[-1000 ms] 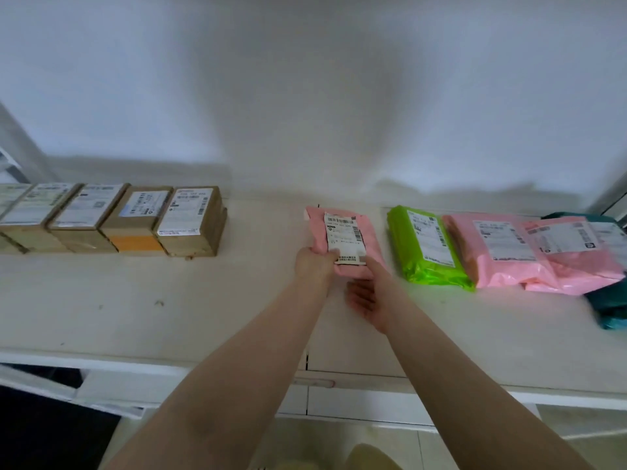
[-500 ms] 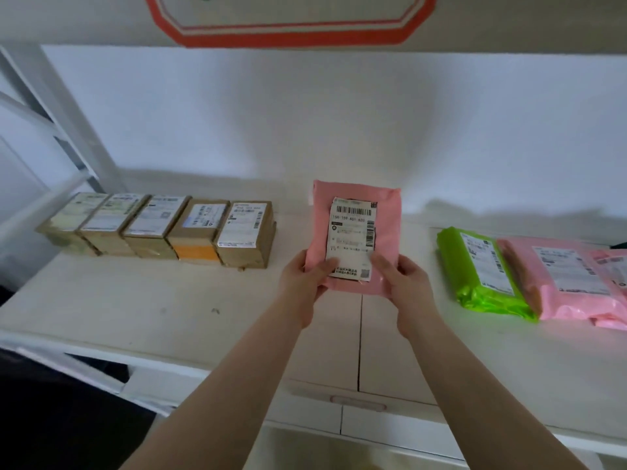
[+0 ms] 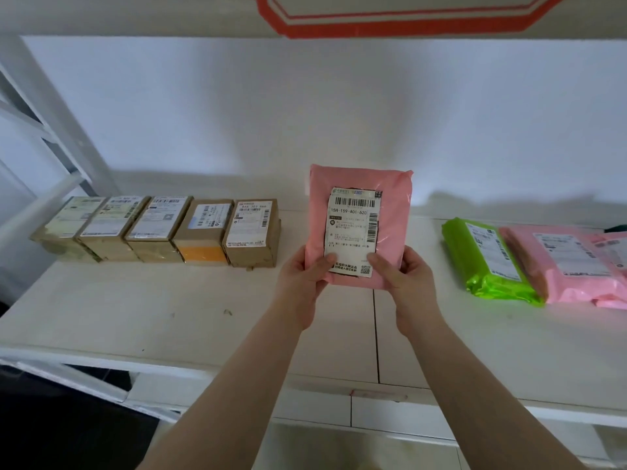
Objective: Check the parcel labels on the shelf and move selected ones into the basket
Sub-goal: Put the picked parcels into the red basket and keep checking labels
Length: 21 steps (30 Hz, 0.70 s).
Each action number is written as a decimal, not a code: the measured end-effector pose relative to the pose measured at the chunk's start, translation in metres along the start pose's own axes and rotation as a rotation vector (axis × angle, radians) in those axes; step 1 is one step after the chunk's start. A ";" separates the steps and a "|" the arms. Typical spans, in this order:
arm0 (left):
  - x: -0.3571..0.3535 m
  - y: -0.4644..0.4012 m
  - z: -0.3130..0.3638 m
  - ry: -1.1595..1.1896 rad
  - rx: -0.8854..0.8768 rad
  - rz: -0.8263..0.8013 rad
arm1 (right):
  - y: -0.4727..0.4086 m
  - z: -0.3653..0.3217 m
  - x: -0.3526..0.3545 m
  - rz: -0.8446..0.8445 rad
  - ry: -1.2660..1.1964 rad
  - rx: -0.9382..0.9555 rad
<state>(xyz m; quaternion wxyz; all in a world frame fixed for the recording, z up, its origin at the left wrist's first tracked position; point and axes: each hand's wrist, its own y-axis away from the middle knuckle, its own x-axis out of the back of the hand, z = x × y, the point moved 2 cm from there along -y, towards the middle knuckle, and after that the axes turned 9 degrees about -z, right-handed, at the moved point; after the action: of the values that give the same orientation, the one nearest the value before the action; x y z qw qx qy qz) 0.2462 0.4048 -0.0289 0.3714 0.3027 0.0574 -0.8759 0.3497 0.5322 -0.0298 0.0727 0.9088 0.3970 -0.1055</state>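
Observation:
A pink mailer parcel [image 3: 390, 198] with a white barcode label stands upright above the white shelf [image 3: 169, 310], label facing me. My left hand [image 3: 302, 283] grips its lower left corner, thumb on the label. My right hand [image 3: 407, 283] grips its lower right corner the same way. On the shelf to the right lie a green mailer [image 3: 485, 259] and a pink mailer [image 3: 570, 266]. A row of several brown cardboard boxes [image 3: 203, 228] with labels on top sits at the left. No basket is in view.
A white wall backs the shelf. An upper shelf edge with a red outline sign [image 3: 407, 25] runs overhead. A slanted white frame post [image 3: 51, 106] stands at the left. A seam [image 3: 375, 334] splits the shelf board under my hands.
The pink parcel was lifted off the shelf and raised upright with both hands. It now sits slightly higher and closer, and my view has tilted upward.

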 end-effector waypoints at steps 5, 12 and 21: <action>0.002 0.004 0.003 0.024 0.007 -0.013 | 0.004 0.000 -0.004 0.017 0.012 0.015; 0.003 0.005 0.008 0.050 -0.005 -0.019 | 0.007 -0.002 -0.010 0.020 0.004 0.031; 0.012 0.003 0.007 -0.011 0.079 0.209 | -0.007 0.012 -0.024 0.127 0.039 -0.093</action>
<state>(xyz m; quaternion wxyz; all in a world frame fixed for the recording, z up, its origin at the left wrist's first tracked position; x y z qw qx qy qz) 0.2382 0.3934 -0.0296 0.4489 0.3165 -0.0114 -0.8356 0.3272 0.5177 -0.0363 0.1134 0.9297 0.3445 -0.0645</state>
